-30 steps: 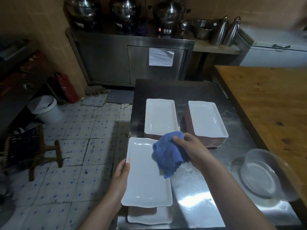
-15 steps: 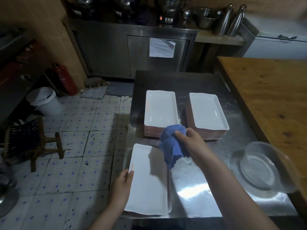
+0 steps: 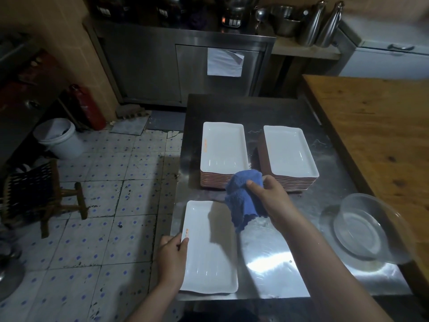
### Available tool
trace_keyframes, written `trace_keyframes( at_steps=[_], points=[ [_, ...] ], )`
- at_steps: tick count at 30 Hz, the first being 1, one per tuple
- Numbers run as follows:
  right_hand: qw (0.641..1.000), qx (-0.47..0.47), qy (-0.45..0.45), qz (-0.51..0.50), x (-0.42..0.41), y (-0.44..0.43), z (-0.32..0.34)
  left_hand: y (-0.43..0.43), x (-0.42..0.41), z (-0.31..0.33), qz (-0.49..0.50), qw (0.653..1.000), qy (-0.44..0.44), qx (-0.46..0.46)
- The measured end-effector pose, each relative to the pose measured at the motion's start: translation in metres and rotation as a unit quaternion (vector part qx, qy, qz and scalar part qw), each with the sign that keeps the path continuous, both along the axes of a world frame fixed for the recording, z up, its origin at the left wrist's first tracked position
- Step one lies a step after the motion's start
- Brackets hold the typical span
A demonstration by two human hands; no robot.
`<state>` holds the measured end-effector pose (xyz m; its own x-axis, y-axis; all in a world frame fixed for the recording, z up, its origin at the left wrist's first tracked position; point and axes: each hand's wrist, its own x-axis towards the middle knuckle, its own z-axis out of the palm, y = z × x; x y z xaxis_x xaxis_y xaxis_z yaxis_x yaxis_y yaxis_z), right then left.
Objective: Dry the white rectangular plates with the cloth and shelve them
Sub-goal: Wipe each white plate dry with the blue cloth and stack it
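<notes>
On my feed the near plate [image 3: 210,247] lies flat at the near left corner of the steel table [image 3: 267,263]. Its long axis runs straight away from me, with one short end at the table's front edge and the other pointing at the stacks. A thin white rim shows under its near end, so it sits on at least one more plate.

The left hand [image 3: 173,259] holds this plate by its left long edge, beside a small orange mark. The thumb lies on top of the rim and the other fingers are curled at the edge; I cannot see how far they reach underneath.

The right hand [image 3: 270,196] is beyond the plate's far right corner, fingers and thumb clamped on the bunched blue cloth [image 3: 243,198]. The cloth hangs down from the grip and throws a shadow across the plate's far half. I cannot tell whether its lower tip touches the plate.

Further back stand two piles, the left stack [image 3: 224,147] and the right stack [image 3: 289,154], side by side with a gap between them. Both are white on top, and their long axes run the same way as the near plate's.

A clear glass bowl [image 3: 362,231] sits tilted at the right, by the wooden table [image 3: 376,126]. On the tiled floor to the left are a white bucket [image 3: 59,138] and a woven stool [image 3: 34,194].
</notes>
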<state>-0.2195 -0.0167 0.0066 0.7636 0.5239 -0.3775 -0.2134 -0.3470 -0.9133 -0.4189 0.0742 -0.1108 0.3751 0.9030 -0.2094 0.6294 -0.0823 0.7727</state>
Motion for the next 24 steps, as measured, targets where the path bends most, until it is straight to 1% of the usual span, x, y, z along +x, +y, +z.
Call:
trace_keyframes(
  at_steps=[4,7,9,12,14,15,18,20,22,24],
  points=[
    [1.000,-0.006,-0.017,-0.020,0.004,-0.008,-0.002,0.003,0.003,-0.001,-0.009,0.999,0.032,-0.015],
    [0.999,0.002,-0.006,-0.034,0.006,-0.019,-0.009,0.007,0.007,0.005,-0.010,0.999,0.030,-0.017],
    [0.997,0.043,0.039,-0.049,0.008,-0.032,-0.018,0.010,0.012,0.010,-0.006,1.000,0.015,-0.011],
    [0.983,0.115,0.125,-0.070,0.013,-0.060,-0.043,0.011,0.025,0.017,-0.025,0.999,-0.025,0.009],
    [0.980,0.093,0.146,-0.097,0.016,-0.083,-0.068,0.008,0.038,0.018,-0.035,0.998,-0.060,0.004],
    [0.983,0.055,0.136,-0.111,0.017,-0.094,-0.080,0.006,0.045,0.017,-0.037,0.997,-0.070,-0.003],
    [0.989,-0.093,0.042,-0.103,0.023,-0.127,-0.106,-0.002,0.061,0.013,-0.053,0.996,-0.066,-0.030],
    [0.987,-0.134,-0.035,-0.076,0.028,-0.141,-0.115,-0.008,0.067,0.008,-0.066,0.995,-0.062,-0.041],
    [0.977,-0.177,-0.109,-0.048,0.031,-0.146,-0.117,-0.013,0.069,0.004,-0.076,0.995,-0.050,-0.045],
    [0.963,-0.216,-0.155,-0.035,0.033,-0.143,-0.115,-0.014,0.069,-0.002,-0.075,0.995,-0.043,-0.053]
  ],
)
